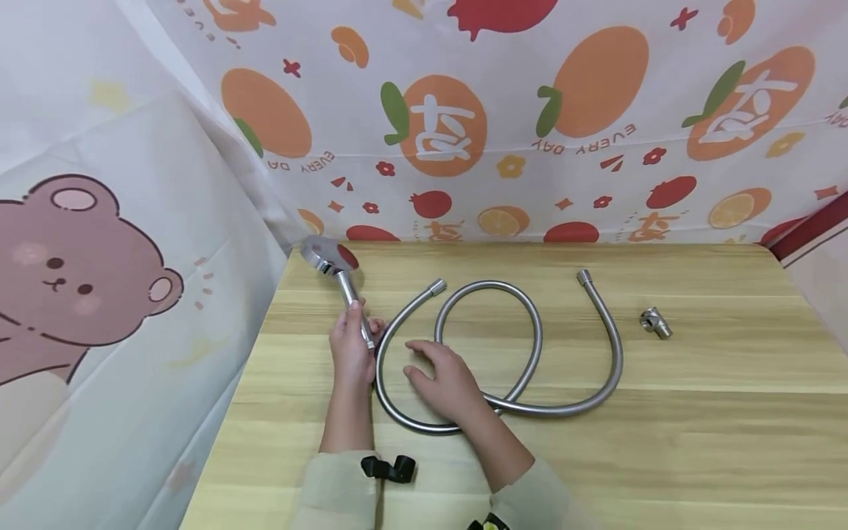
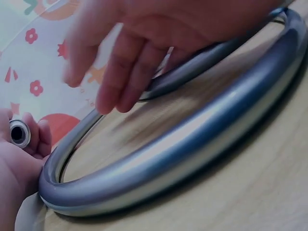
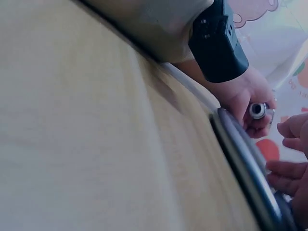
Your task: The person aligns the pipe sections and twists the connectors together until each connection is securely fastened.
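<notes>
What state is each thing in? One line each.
Shower head: held, lower end unattached.
Metal hose: loosely looped on the table, both ends free.
Small metal fitting: lying loose, right of the hose.
Left grip: holding the shower head.
Right grip: loosely spread over the hose; contact unclear.

One tabletop is seen; one shower head is held near its far left corner; one hose, finished with two metal ends, is laid in from the far edge; one fitting is placed toward the far right corner; one left hand and one right hand are counted; two black devices are worn.
</notes>
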Action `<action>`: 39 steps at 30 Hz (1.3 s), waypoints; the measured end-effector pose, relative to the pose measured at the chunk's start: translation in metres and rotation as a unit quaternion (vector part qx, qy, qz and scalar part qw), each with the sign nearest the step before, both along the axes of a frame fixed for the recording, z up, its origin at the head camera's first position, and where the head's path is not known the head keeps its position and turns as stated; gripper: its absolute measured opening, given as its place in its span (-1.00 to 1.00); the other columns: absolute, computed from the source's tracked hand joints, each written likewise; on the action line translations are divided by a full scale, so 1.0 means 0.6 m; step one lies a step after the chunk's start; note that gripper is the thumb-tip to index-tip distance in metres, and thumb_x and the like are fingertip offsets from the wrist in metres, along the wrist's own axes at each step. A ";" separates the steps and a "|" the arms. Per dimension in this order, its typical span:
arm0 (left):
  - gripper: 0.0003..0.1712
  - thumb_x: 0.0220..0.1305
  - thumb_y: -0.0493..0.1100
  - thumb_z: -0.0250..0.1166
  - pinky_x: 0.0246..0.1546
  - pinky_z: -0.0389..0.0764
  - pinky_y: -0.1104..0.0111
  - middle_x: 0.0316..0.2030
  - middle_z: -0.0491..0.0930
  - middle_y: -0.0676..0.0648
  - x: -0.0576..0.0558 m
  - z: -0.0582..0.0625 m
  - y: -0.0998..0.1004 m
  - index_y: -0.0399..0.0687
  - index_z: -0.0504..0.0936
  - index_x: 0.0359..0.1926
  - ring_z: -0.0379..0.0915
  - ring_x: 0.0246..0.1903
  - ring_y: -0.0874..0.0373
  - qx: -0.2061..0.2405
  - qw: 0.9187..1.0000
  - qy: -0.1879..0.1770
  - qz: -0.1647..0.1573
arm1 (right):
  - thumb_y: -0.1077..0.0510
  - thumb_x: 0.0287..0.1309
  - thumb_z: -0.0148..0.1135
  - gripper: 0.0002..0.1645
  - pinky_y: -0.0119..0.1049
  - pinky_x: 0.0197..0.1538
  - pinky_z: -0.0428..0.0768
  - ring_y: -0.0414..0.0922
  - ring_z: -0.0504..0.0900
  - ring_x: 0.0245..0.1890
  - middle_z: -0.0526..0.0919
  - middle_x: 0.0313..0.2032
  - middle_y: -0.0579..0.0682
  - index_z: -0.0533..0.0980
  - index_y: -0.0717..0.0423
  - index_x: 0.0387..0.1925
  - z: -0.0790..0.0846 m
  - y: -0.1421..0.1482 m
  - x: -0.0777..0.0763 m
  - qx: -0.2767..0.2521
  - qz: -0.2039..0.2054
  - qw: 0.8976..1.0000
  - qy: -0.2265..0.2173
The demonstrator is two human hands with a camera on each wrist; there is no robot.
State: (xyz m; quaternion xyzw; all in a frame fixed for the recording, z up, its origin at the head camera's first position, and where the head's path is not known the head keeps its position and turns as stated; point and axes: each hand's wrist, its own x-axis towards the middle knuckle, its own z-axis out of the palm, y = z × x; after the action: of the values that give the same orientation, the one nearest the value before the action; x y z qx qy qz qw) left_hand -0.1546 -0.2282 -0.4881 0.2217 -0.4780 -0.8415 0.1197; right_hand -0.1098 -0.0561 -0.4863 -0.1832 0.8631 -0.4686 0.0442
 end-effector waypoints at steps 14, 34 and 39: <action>-0.43 0.50 0.02 0.07 -0.45 0.60 0.47 -0.71 0.39 0.07 0.010 0.002 0.066 -0.35 0.39 0.28 0.49 -0.59 0.23 -0.037 0.999 0.002 -0.025 | -0.13 0.21 0.28 -0.32 0.14 0.41 0.22 0.05 0.48 0.28 0.67 0.09 -0.06 0.36 -0.18 0.34 0.006 -0.018 -0.042 -0.074 -0.145 0.981 -0.103; -0.51 0.50 -0.02 0.08 -0.62 0.48 0.49 -0.75 0.37 0.08 0.015 -0.001 0.104 -0.37 0.50 0.15 0.35 -0.73 0.28 -0.059 0.997 0.024 0.048 | 0.35 0.10 0.37 0.09 -0.37 -0.18 0.65 -0.17 0.63 -0.22 0.41 0.24 0.21 -0.01 0.02 0.53 -0.007 -0.039 -0.050 -0.420 -0.191 0.853 -0.244; -0.50 0.49 -0.02 0.09 -0.64 0.45 0.50 -0.74 0.38 0.08 0.010 0.000 0.103 -0.38 0.49 0.18 0.37 -0.73 0.29 -0.060 0.998 0.025 0.026 | 0.33 0.09 0.39 0.20 -0.41 -0.21 0.61 -0.17 0.59 -0.25 0.54 0.17 0.23 -0.14 -0.13 0.56 -0.010 -0.039 -0.053 -0.435 -0.191 0.852 -0.220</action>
State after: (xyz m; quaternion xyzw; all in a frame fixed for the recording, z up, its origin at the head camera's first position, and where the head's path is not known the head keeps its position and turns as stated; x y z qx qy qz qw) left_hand -0.1486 -0.1665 -0.4881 0.2056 -0.5190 -0.8129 0.1663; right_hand -0.1417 -0.0793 -0.4920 0.0923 0.5564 -0.8237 0.0585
